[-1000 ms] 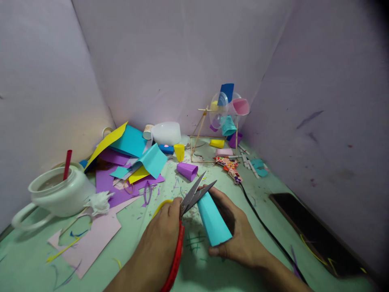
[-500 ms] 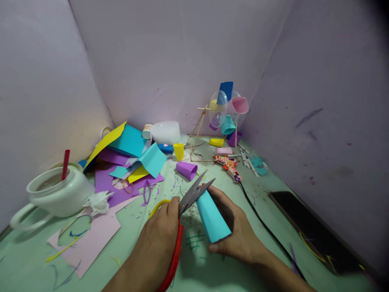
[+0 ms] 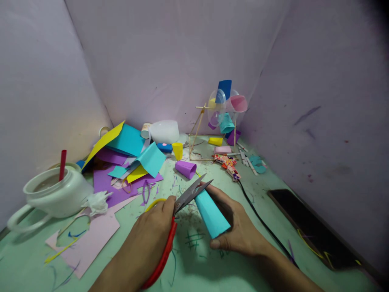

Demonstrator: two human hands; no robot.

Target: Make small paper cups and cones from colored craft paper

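Note:
My left hand (image 3: 152, 237) is closed round the red and yellow handles of a pair of scissors (image 3: 188, 195). The blades are slightly parted and lie at the narrow far end of a blue paper cup (image 3: 212, 215). My right hand (image 3: 240, 227) grips that cup from the right, thumb near its wide end, its other fingers mostly hidden behind it. Just past the blade tips a purple paper cup (image 3: 185, 169) lies on its side, and a yellow paper cup (image 3: 177, 151) stands behind that.
Left are a white pot (image 3: 69, 194) with a red straw and scattered coloured paper (image 3: 100, 239). At the back right stands a stick frame with a cup wheel (image 3: 217, 107). A glue gun (image 3: 227, 164) trails its cable near a phone (image 3: 306, 227). Several markers (image 3: 251, 164) lie beyond.
The scissor blades have drawn closer together, and my left hand has shifted a little left. The blue cup stays in my right hand, and the whole view has shifted slightly.

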